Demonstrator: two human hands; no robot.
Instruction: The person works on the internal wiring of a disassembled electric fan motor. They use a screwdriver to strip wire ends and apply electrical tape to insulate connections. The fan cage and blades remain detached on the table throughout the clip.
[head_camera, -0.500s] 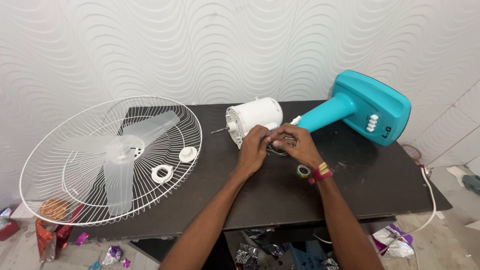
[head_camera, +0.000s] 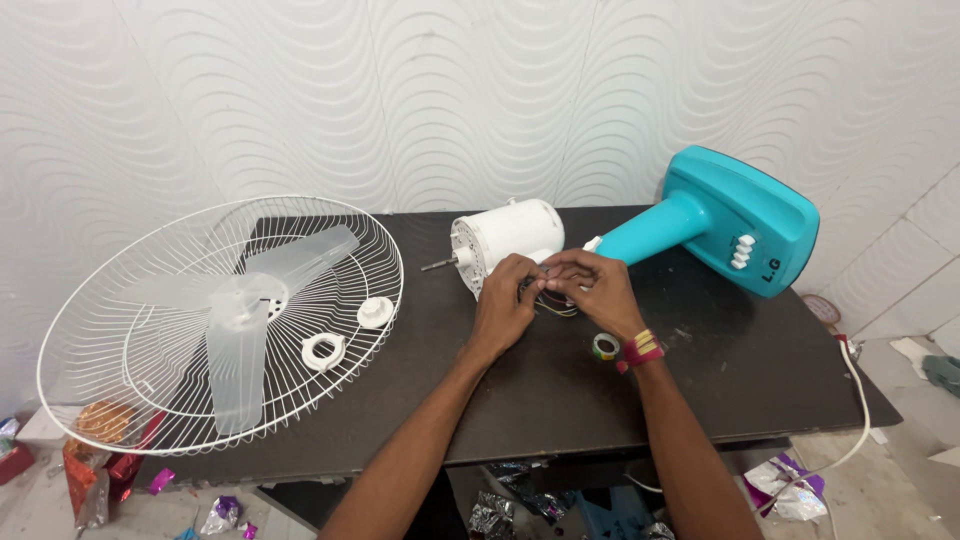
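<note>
- Coloured thin wires (head_camera: 556, 305) lie pinched between both hands just in front of the white motor housing (head_camera: 505, 243), near the middle of the dark surface (head_camera: 560, 400).
- Left hand (head_camera: 503, 305) has its grip closed on the wires near the housing, apparently to steady them.
- Right hand (head_camera: 597, 288) meets it fingertip to fingertip, grip also together on the same wires; a red and yellow band sits on that wrist.
- Small tape roll (head_camera: 605, 346) rests just beside the right wrist, within easy reach.
- Teal fan base (head_camera: 735, 222) lies tipped on its side, neck pointing at the housing.
- White wire guard (head_camera: 225, 310) leans at the left, holding the clear blade (head_camera: 240, 305) and two white rings (head_camera: 324, 350).
</note>
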